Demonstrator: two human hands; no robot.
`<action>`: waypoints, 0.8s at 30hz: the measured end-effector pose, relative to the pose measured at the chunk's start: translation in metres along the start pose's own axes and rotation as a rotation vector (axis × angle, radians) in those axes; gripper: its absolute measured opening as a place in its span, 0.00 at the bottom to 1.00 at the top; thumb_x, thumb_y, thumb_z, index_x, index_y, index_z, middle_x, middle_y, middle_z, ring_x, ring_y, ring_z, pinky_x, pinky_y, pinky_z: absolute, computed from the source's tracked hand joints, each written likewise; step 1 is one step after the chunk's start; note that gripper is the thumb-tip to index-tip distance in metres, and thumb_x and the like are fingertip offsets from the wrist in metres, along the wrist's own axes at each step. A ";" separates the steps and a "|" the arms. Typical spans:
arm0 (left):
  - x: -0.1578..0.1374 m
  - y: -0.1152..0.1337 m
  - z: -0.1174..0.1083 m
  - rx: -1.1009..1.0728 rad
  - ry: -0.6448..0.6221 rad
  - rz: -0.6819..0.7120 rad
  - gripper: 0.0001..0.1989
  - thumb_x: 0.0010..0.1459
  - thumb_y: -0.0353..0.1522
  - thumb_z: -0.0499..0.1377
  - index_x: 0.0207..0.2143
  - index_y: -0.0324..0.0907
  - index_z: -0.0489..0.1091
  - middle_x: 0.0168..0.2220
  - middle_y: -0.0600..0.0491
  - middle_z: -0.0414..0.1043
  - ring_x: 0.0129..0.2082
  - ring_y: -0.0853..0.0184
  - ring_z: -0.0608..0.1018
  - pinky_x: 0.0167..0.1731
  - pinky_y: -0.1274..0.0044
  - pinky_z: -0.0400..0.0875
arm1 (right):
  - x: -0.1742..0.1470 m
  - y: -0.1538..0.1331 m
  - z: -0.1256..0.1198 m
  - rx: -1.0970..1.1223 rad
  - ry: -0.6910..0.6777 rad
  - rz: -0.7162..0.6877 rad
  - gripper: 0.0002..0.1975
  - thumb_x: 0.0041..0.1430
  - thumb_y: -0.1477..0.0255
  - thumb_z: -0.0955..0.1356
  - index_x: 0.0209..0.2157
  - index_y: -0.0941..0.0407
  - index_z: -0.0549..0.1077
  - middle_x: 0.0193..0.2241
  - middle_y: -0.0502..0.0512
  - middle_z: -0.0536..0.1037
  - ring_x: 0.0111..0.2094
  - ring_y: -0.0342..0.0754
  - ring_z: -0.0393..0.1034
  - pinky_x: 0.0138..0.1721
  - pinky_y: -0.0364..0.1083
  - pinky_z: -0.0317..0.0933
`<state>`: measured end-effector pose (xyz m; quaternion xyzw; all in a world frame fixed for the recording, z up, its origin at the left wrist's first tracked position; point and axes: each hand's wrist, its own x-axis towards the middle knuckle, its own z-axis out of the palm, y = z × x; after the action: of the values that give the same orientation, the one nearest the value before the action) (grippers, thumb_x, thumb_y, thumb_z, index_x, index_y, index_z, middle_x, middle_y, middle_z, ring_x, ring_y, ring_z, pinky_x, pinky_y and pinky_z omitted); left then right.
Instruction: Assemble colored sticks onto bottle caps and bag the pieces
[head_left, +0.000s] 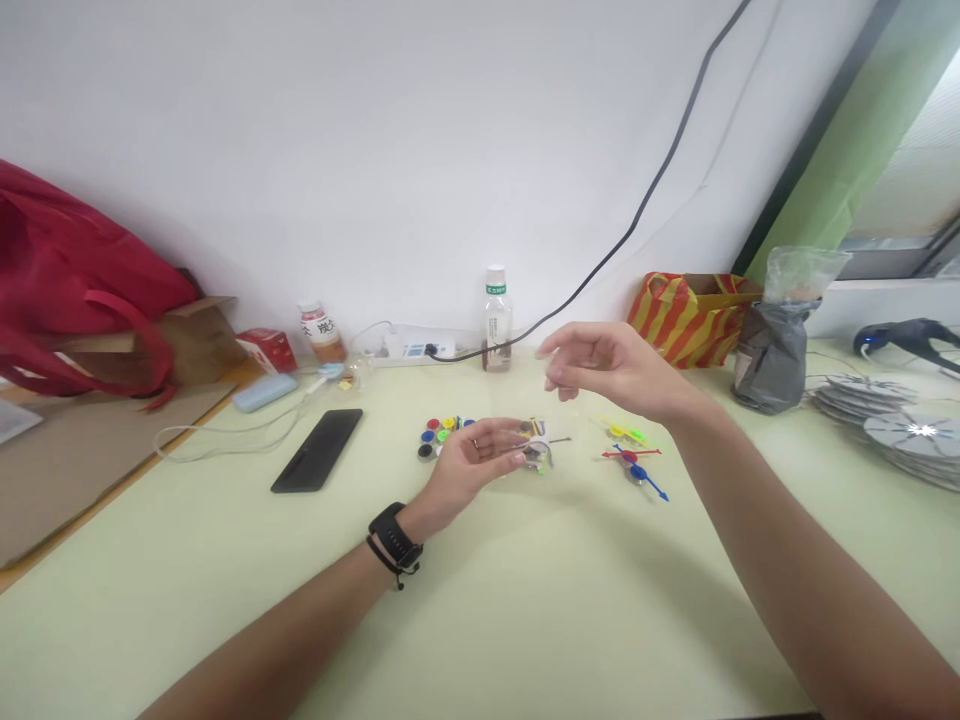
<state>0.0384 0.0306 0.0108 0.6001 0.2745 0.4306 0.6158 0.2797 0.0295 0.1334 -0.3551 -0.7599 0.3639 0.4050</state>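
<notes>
My left hand (pixel 480 462) is low over the table, thumb and fingers pinched together. At its fingertips is a small whitish piece (pixel 537 447) with a thin dark pointer; its exact kind is unclear, and other small parts behind blur into it. Beyond the fingers lie several coloured round discs (pixel 444 428). My right hand (pixel 604 370) is raised higher, its fingers curled toward the thumb; whatever is between them is too faint to name. Below it on the table lie a red arrow spinner (pixel 630 456), a blue arrow spinner (pixel 640 472) and yellow-green ones (pixel 626 433).
A black phone (pixel 318 450) and white cable lie at left. Along the wall stand a drink bottle (pixel 496 320), a power strip (pixel 420 345) and a striped bag (pixel 686 320). Stacked discs (pixel 915 440) are at right. A black cord (pixel 637 220) hangs across the wall.
</notes>
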 end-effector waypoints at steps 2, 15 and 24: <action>0.000 -0.003 0.001 0.064 0.009 -0.020 0.20 0.54 0.36 0.73 0.49 0.40 0.79 0.52 0.42 0.80 0.52 0.54 0.81 0.53 0.65 0.76 | 0.000 0.002 -0.002 -0.034 -0.023 0.009 0.14 0.61 0.61 0.73 0.46 0.52 0.78 0.32 0.54 0.82 0.33 0.50 0.78 0.37 0.51 0.73; -0.007 -0.012 0.009 0.095 -0.123 -0.126 0.20 0.49 0.36 0.75 0.42 0.40 0.77 0.42 0.48 0.81 0.44 0.60 0.82 0.46 0.71 0.76 | 0.004 0.010 -0.004 -0.109 -0.053 -0.017 0.20 0.66 0.52 0.67 0.47 0.53 0.77 0.36 0.57 0.82 0.34 0.49 0.76 0.37 0.48 0.70; -0.011 -0.016 0.008 0.020 -0.218 -0.239 0.23 0.48 0.35 0.76 0.44 0.42 0.71 0.44 0.48 0.79 0.45 0.61 0.81 0.47 0.70 0.75 | -0.007 0.127 -0.063 -0.904 -0.317 0.759 0.19 0.52 0.57 0.74 0.40 0.56 0.78 0.35 0.59 0.82 0.31 0.53 0.76 0.33 0.48 0.66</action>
<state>0.0431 0.0190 -0.0058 0.6123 0.2798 0.2840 0.6828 0.3692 0.1018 0.0498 -0.6792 -0.7106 0.1727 -0.0618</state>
